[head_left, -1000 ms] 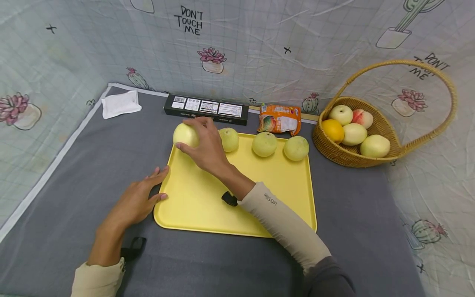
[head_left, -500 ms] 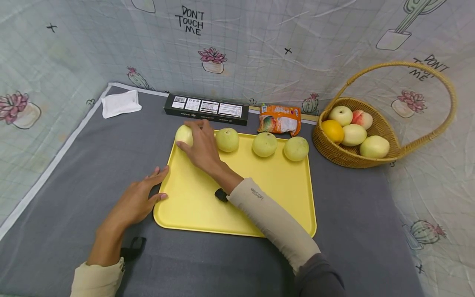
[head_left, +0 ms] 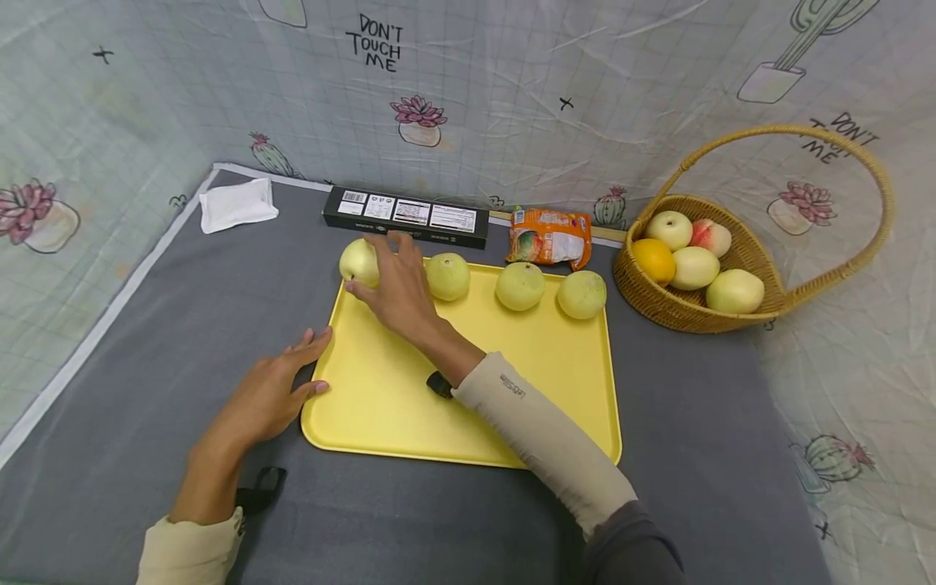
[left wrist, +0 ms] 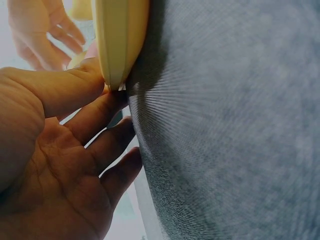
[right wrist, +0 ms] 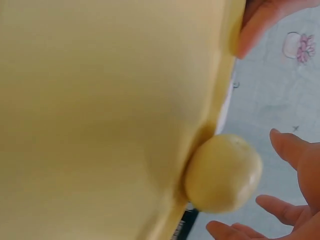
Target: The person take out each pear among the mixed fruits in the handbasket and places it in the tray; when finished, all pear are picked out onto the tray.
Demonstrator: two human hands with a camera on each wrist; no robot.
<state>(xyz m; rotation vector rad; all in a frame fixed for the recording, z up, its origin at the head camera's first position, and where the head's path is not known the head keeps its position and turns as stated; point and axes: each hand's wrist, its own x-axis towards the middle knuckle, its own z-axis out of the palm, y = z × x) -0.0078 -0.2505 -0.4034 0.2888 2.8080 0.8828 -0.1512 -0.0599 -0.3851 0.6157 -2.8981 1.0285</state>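
A pale yellow apple (head_left: 358, 263) rests at the far left corner of the yellow tray (head_left: 380, 390), a dark pit showing on its near side. Close beside it my right hand (head_left: 398, 284) reaches over the tray. The right wrist view shows those fingers (right wrist: 287, 145) spread, with a gap between them and the apple (right wrist: 224, 172). My left hand (head_left: 270, 390) rests at the tray's left edge, fingers extended; the left wrist view has its thumb touching the rim (left wrist: 112, 45). Along the far edge sit three yellow-green round fruits (head_left: 448, 276).
A wicker basket (head_left: 658, 305) with apples, a peach and an orange fruit stands to the tray's right. Behind the tray lie a black box (head_left: 405, 215) and an orange packet (head_left: 550, 237). A white packet (head_left: 238, 205) lies at the back left.
The apple has shifted slightly left and turned, so its dark pit now shows. My right hand drew back a little from its earlier place. The left hand has stayed at the tray's edge.
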